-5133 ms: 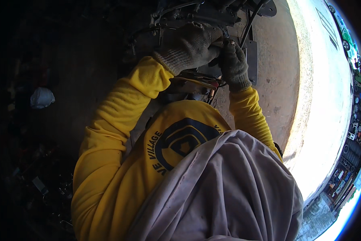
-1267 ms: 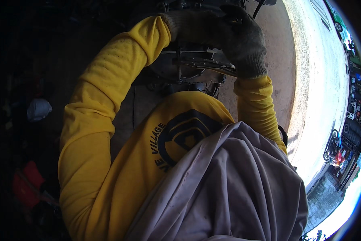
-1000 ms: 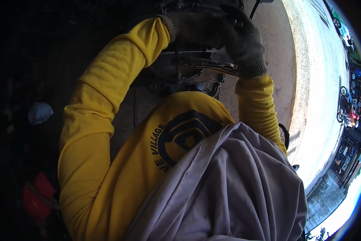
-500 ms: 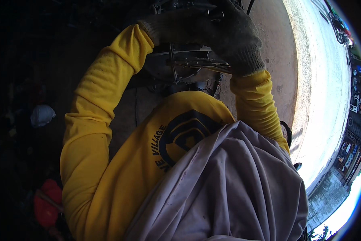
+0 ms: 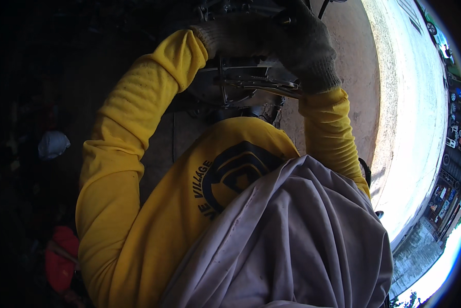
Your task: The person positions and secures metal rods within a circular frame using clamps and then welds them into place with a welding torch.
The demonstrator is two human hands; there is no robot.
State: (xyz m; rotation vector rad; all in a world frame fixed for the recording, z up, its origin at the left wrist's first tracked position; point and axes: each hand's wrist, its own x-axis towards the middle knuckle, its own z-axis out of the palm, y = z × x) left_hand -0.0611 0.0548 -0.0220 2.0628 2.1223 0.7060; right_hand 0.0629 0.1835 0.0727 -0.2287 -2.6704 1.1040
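Note:
Both hands wear dark knit gloves and meet at the top of the view, over a dark machine with a metal frame (image 5: 222, 84). My left hand (image 5: 246, 37) reaches across to the right, its fingers lost in shadow beside the other hand. My right hand (image 5: 308, 46) is curled closed. A small shiny dark piece (image 5: 286, 20) shows between the hands; its kind and which hand grips it are unclear. Just below them, several thin rods or cables (image 5: 264, 84) run sideways to the right wrist.
Brown floor (image 5: 351, 77) lies right of the machine, then a bright sunlit strip (image 5: 410, 118). A green vehicle (image 5: 435, 31) stands far at the upper right. In the dark left side are a pale bundle (image 5: 53, 145) and a person in red (image 5: 61, 256). A grey cloth (image 5: 292, 231) drapes over my front.
Both gloved hands have shifted slightly to the right, staying together. The shiny piece between them shows differently. At the far upper right, a green vehicle appears where a motorcycle was.

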